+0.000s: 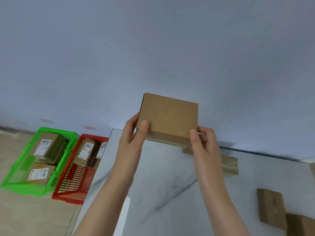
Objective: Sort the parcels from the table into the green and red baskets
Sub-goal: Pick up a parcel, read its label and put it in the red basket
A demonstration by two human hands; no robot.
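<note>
— Where is the cardboard parcel (167, 119)?
— Above the marble table's (170, 181) far edge. The left hand (134, 133) and right hand (203, 142) each pinch a lower corner, thumbs on its plain face.
— And the baskets?
— The green basket (25, 189) and red basket (73, 188) sit on the floor at left, holding labelled boxes (42, 147).

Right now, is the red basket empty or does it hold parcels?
Holds parcels. The red basket has a labelled parcel and a second parcel at its far end; its near half shows bare lattice.
</note>
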